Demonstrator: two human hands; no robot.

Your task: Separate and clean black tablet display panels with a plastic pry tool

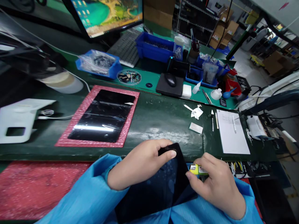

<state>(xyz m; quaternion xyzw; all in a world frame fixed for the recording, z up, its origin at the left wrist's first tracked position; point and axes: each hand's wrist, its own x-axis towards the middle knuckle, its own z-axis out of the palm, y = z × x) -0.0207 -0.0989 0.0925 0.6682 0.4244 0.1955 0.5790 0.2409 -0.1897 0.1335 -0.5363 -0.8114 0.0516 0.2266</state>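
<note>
My left hand (pixel 142 163) grips the top edge of a black glossy tablet (pixel 163 189) that rests tilted in my lap, thumb pressed on its upper corner. My right hand (pixel 217 183) is closed around a small yellow tool (pixel 197 169), whose tip touches the tablet's right edge. Both sleeves are blue. A second black tablet (pixel 102 116) lies flat on a pink bubble-wrap sheet (pixel 127 123) on the dark green bench, to the upper left of my hands.
A white paper sheet (pixel 231 132) with a pen, a small grey pad (pixel 195 128) and crumpled white scraps (pixel 196 112) lie at right. Behind are a mouse (pixel 170 80) on a black pad, blue bins (pixel 154 48), a keyboard (pixel 127 46) and a monitor (pixel 107 14). More pink wrap (pixel 39 183) lies lower left.
</note>
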